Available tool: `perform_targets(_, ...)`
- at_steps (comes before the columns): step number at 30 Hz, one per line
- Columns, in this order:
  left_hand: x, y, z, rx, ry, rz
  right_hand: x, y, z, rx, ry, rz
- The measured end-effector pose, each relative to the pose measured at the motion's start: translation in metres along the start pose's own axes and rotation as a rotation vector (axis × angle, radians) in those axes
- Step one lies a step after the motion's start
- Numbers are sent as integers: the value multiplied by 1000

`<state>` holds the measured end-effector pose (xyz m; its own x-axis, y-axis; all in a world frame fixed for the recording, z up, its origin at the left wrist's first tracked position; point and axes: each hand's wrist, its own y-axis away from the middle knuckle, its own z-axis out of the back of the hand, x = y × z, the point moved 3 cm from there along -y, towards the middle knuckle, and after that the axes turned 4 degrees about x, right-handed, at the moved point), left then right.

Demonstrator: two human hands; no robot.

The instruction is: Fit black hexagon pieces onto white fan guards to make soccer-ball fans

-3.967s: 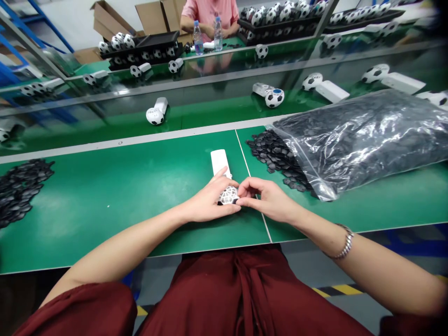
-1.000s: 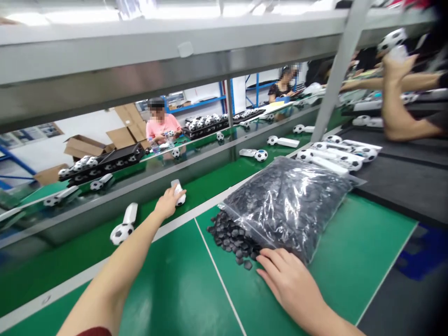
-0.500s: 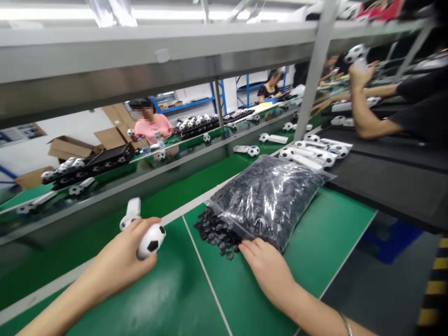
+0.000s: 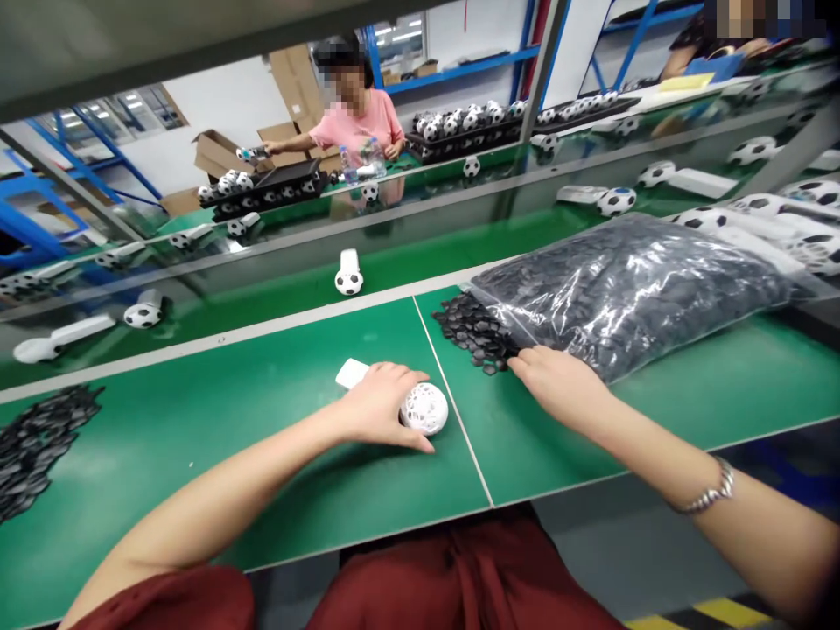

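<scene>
My left hand (image 4: pixel 384 407) is wrapped around the ball head of a white football-shaped handheld fan (image 4: pixel 425 409). The white lattice face of the ball points up, and the handle sticks out behind my fingers, low over the green worktop. My right hand (image 4: pixel 555 381) has its fingertips pressed together at the edge of a heap of small black flat pieces (image 4: pixel 476 331); whether a piece is between them is hidden. That heap spills from the mouth of a large clear plastic bag (image 4: pixel 643 284) full of the same pieces.
More black pieces (image 4: pixel 43 442) lie at the worktop's left end. Beyond the pale edge strip, a green belt (image 4: pixel 276 293) carries several football fans (image 4: pixel 348 280). More fans (image 4: pixel 814 236) lie behind the bag. Across the line, a person in pink (image 4: pixel 358 122) sits by black trays (image 4: pixel 262 197).
My view has swung left and down. My left hand has come back from the belt's edge over the worktop; its ball showed black patches before, white lattice now. My right hand stays at the heap.
</scene>
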<state>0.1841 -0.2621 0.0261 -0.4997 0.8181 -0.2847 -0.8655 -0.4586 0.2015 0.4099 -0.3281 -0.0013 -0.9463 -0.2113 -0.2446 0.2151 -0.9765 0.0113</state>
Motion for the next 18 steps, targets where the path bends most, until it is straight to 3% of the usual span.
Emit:
perform_targets(2, 7, 0, -4, 22, 8, -20, 0, 0, 0, -7, 3, 9)
perform_targets(5, 14, 6, -7, -28, 40, 103, 3, 4, -2, -89, -53, 11)
perform_targets(10, 8, 12, -15, -130, 67, 239, 20, 8, -8, -181, -447, 53)
perform_targets(13, 4, 13, -17, -106, 72, 315, 31, 6, -9, -169, -594, 127)
perform_targets(18, -3, 12, -20, -8, 203, 323, 37, 4, -2, -215, -579, 168)
